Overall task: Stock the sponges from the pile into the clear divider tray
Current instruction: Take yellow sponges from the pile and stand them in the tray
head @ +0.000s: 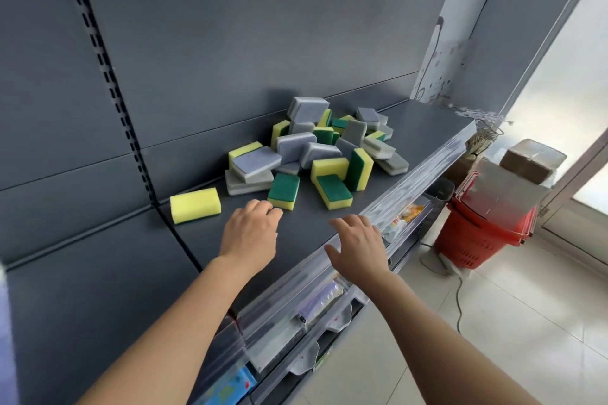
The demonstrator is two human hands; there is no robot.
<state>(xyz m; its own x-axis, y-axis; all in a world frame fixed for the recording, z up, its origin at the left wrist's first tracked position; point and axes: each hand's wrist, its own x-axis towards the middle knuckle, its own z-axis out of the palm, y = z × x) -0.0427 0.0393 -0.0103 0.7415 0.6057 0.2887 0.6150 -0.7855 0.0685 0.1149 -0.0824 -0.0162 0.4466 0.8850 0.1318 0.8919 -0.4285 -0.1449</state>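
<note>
A loose pile of sponges (316,148), yellow-and-green ones and grey ones, lies on the dark grey shelf (424,131). One yellow sponge (194,205) lies apart at the left, by the back panel. My left hand (251,230) hovers over the shelf, fingers curled, its fingertips just short of a green-topped sponge (283,191). My right hand (357,245) is spread over the shelf's front edge with nothing in it. Clear plastic strips (332,266) run along the shelf front. I cannot pick out a divider tray.
Lower shelves under the front edge hold packaged goods (324,299). A stack of red shopping baskets (477,233) stands on the tiled floor at the right, with a brown box (531,159) behind it. A white cable (457,299) runs across the floor.
</note>
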